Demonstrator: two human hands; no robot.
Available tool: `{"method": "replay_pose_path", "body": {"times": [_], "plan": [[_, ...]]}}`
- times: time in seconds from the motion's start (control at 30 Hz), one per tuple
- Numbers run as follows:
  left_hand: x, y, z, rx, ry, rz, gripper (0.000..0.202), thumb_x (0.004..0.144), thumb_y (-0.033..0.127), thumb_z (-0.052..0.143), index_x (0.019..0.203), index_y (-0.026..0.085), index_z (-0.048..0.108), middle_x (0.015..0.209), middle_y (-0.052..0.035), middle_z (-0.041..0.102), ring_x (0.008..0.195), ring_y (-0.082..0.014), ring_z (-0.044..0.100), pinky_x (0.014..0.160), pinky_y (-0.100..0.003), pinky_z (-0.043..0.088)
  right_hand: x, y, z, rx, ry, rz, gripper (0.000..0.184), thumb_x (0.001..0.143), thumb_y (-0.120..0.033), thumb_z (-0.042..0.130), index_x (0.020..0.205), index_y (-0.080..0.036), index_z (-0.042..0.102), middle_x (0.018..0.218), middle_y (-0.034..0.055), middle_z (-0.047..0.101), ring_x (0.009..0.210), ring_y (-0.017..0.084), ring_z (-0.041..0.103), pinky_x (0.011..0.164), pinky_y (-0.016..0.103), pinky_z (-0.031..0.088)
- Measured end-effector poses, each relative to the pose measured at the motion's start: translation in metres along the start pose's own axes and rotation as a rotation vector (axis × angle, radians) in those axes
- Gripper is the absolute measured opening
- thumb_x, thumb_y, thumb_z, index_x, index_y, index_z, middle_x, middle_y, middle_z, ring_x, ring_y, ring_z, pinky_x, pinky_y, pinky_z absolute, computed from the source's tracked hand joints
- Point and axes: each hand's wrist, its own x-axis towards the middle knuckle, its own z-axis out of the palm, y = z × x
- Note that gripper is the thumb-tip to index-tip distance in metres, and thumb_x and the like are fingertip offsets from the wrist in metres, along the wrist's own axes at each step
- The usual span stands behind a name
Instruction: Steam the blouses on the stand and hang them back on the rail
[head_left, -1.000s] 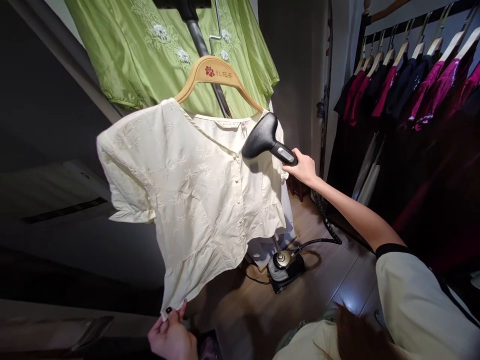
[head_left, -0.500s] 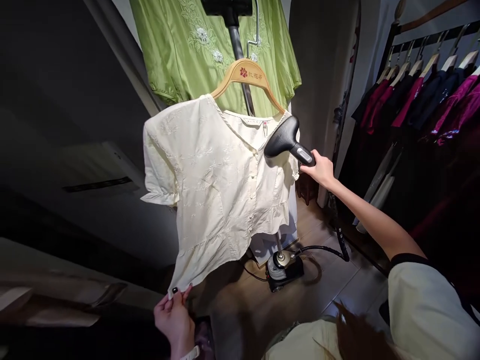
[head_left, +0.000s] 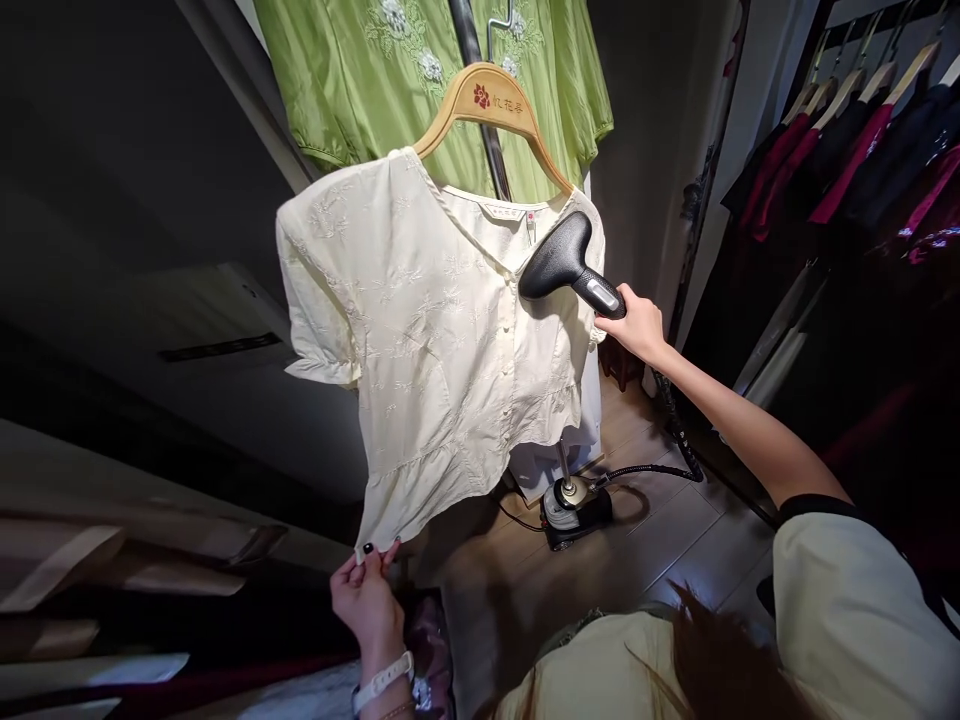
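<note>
One cream embroidered blouse (head_left: pixel 435 340) on a wooden hanger (head_left: pixel 487 105), upper centre: we list the left hand (head_left: pixel 366 600), fingers pinching its hem taut, and the right hand (head_left: pixel 637 325) closed round the steamer handle (head_left: pixel 600 292), steamer head (head_left: pixel 559 258) at the chest. Soft creases remain lower down.

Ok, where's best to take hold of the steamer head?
Likely the slim black handle, coming from the lower right, where the right hand already wraps it. The handle angles down and out from the wide black head, clear of the cream blouse. The broad head sits against the blouse, so that side looks poor for gripping.
</note>
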Motion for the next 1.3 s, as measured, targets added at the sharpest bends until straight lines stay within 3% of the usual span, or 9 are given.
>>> {"method": "replay_pose_path", "body": {"times": [0.2, 0.37, 0.47, 0.73, 0.83, 0.97, 1.07, 1.3], "plan": [[-0.007, -0.001, 0.002, -0.014, -0.025, -0.007, 0.03, 0.074, 0.012, 0.069, 0.095, 0.019, 0.05, 0.084, 0.0028, 0.064, 0.073, -0.0139, 0.068, 0.105, -0.052, 0.054, -0.019, 0.006, 0.013, -0.016, -0.142, -0.001, 0.046, 0.076, -0.053, 0.072, 0.109, -0.022, 0.063, 0.094, 0.0073, 0.074, 0.084, 0.029, 0.069, 0.068, 0.033, 0.045], [-0.007, -0.003, 0.0, 0.011, -0.034, -0.014, 0.03, 0.073, 0.014, 0.069, 0.094, 0.019, 0.049, 0.081, 0.0033, 0.063, 0.071, -0.015, 0.069, 0.099, -0.051, 0.057, -0.004, -0.007, 0.002, 0.061, -0.005, 0.012, 0.041, 0.077, -0.05, 0.068, 0.105, -0.023, 0.062, 0.09, 0.0054, 0.072, 0.08, 0.028, 0.067, 0.068, 0.033, 0.045], [-0.009, -0.003, -0.001, 0.032, -0.043, 0.0, 0.03, 0.073, 0.014, 0.069, 0.093, 0.019, 0.048, 0.081, 0.0038, 0.062, 0.071, -0.0141, 0.068, 0.1, -0.05, 0.057, -0.001, -0.009, 0.001, 0.101, 0.014, 0.046, 0.04, 0.077, -0.049, 0.067, 0.106, -0.022, 0.062, 0.089, 0.0056, 0.072, 0.079, 0.027, 0.065, 0.067, 0.034, 0.045], [-0.015, 0.001, -0.001, 0.048, -0.057, -0.004, 0.027, 0.075, 0.014, 0.067, 0.093, 0.02, 0.047, 0.082, 0.003, 0.063, 0.072, -0.0142, 0.068, 0.097, -0.049, 0.059, -0.067, 0.018, 0.039, -0.026, -0.305, 0.061, 0.04, 0.075, -0.049, 0.072, 0.105, -0.023, 0.065, 0.092, 0.0063, 0.074, 0.084, 0.027, 0.069, 0.068, 0.031, 0.045], [-0.014, 0.002, -0.002, 0.039, -0.06, -0.007, 0.027, 0.075, 0.013, 0.067, 0.092, 0.02, 0.048, 0.081, 0.0039, 0.063, 0.072, -0.0142, 0.068, 0.098, -0.049, 0.059, -0.058, 0.016, 0.033, -0.026, -0.239, 0.048, 0.04, 0.075, -0.05, 0.071, 0.105, -0.023, 0.064, 0.092, 0.0059, 0.074, 0.084, 0.027, 0.069, 0.069, 0.032, 0.045], [-0.016, 0.003, -0.002, 0.046, -0.059, -0.02, 0.027, 0.074, 0.014, 0.067, 0.093, 0.02, 0.048, 0.082, 0.0033, 0.062, 0.072, -0.0139, 0.068, 0.1, -0.049, 0.057, -0.017, 0.003, 0.007, 0.032, -0.039, 0.044, 0.042, 0.077, -0.052, 0.069, 0.106, -0.022, 0.063, 0.09, 0.0064, 0.072, 0.082, 0.028, 0.067, 0.068, 0.033, 0.046], [-0.019, 0.002, -0.001, 0.07, -0.074, -0.005, 0.028, 0.074, 0.017, 0.067, 0.094, 0.02, 0.046, 0.084, 0.0026, 0.061, 0.074, -0.0145, 0.067, 0.096, -0.048, 0.059, -0.001, -0.002, -0.002, 0.06, 0.034, 0.054, 0.042, 0.08, -0.051, 0.065, 0.11, -0.021, 0.061, 0.091, 0.0067, 0.071, 0.081, 0.027, 0.066, 0.068, 0.034, 0.046], [-0.011, -0.003, -0.007, 0.028, -0.069, 0.01, 0.032, 0.071, 0.016, 0.071, 0.093, 0.019, 0.048, 0.084, 0.0017, 0.062, 0.074, -0.0152, 0.067, 0.099, -0.051, 0.058, -0.047, 0.011, 0.03, 0.025, -0.159, 0.054, 0.041, 0.075, -0.051, 0.069, 0.105, -0.023, 0.063, 0.092, 0.0057, 0.074, 0.081, 0.027, 0.069, 0.065, 0.03, 0.043]]}}
